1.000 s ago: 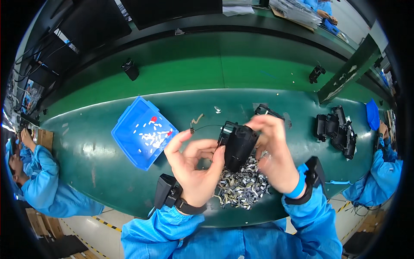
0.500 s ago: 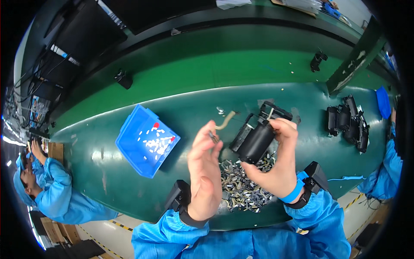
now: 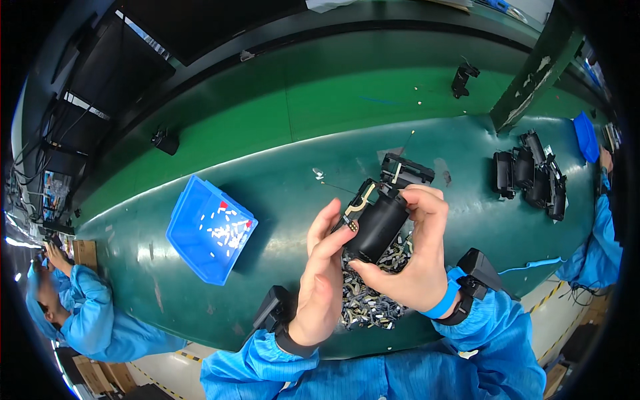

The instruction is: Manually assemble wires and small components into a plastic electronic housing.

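Observation:
My right hand (image 3: 427,270) is closed on a black cylindrical housing (image 3: 379,227), held tilted between thumb and fingers above the table. My left hand (image 3: 317,300) pinches the end of a small beige flexible circuit strip (image 3: 363,198), which has a dark tip with gold contacts. The strip lies along the housing's left side; whether it is seated there I cannot tell. Beneath my hands spreads a pile of similar small strips (image 3: 367,305), partly hidden. Just beyond the held housing is another black housing (image 3: 408,172).
A blue bin (image 3: 179,233) with small white and red pieces stands to the left. Several black housings (image 3: 530,170) are grouped at the right, near a green post (image 3: 533,77). A co-worker (image 3: 93,300) sits at the far left; another person's sleeve (image 3: 593,243) shows at right.
The beige strip in my left hand has come up against the housing's left side; before, it was held apart from it. My right hand keeps its hold. The whole view has shifted slightly.

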`<state>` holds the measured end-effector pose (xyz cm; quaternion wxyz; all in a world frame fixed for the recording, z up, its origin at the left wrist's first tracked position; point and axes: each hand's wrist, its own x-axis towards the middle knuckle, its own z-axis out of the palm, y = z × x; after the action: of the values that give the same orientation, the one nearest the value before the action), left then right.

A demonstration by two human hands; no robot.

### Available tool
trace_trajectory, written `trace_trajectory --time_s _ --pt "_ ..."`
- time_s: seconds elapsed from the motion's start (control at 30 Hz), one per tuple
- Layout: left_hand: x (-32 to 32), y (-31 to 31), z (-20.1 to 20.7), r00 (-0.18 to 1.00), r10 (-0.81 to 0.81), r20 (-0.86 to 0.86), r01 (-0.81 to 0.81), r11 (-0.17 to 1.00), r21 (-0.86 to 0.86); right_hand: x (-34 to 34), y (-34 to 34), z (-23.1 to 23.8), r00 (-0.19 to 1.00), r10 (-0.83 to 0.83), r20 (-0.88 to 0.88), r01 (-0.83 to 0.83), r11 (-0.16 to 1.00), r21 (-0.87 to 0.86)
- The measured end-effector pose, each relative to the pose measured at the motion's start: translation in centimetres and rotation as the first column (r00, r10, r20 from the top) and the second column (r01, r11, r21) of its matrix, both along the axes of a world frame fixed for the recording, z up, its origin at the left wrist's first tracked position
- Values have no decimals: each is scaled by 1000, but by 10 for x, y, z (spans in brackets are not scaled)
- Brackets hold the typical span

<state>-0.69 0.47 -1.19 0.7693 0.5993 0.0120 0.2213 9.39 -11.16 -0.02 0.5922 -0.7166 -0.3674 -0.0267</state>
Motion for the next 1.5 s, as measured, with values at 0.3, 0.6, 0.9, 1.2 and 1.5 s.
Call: trace_trajectory --time_s 0.3,0.6,0.9,1.2,1.5 --pt "0 -1 2 999 -33 -33 33 999 -11 2 2 0 999 -44 15 43 999 27" --pt "-1 1 7 998 41 -52 -38 997 69 5 -1 1 996 -77 54 80 995 -55" --pt "-3 5 6 977 211 -26 -201 957 207 7 -1 6 994 33 107 -22 994 -102" --pt "-1 11 5 942 333 -37 -318 923 218 5 2 4 961 267 -72 -267 964 15" --pt "-4 12 7 943 323 -81 -280 901 332 6 0 -4 927 319 -197 -310 948 77"
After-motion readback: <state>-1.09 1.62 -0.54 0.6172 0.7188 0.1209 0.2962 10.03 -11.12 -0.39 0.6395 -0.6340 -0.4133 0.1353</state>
